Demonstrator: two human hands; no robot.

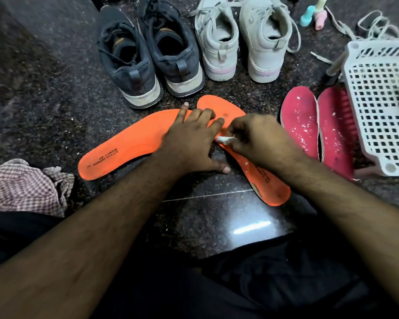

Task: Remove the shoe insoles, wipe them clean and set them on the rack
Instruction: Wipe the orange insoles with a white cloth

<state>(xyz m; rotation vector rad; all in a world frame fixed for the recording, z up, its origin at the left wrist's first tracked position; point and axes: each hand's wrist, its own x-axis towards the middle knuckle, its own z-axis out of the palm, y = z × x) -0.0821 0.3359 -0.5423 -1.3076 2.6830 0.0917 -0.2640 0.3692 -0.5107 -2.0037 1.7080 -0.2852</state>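
Left hand (pixel 194 139) presses flat on both orange insoles. Right hand (pixel 256 139) pinches white wad (pixel 224 140) on right insole (pixel 270 180), long axis near-far.

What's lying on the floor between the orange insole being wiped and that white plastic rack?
In the head view, two pink insoles speckled with white bits lie side by side there, the farther one against the white plastic rack.

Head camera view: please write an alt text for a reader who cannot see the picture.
A person's right hand rubs a small white wad on one orange insole while the left hand presses flat across both orange insoles on a dark stone floor. Beyond stand dark shoes and white shoes; two pink insoles lie beside a white plastic rack.
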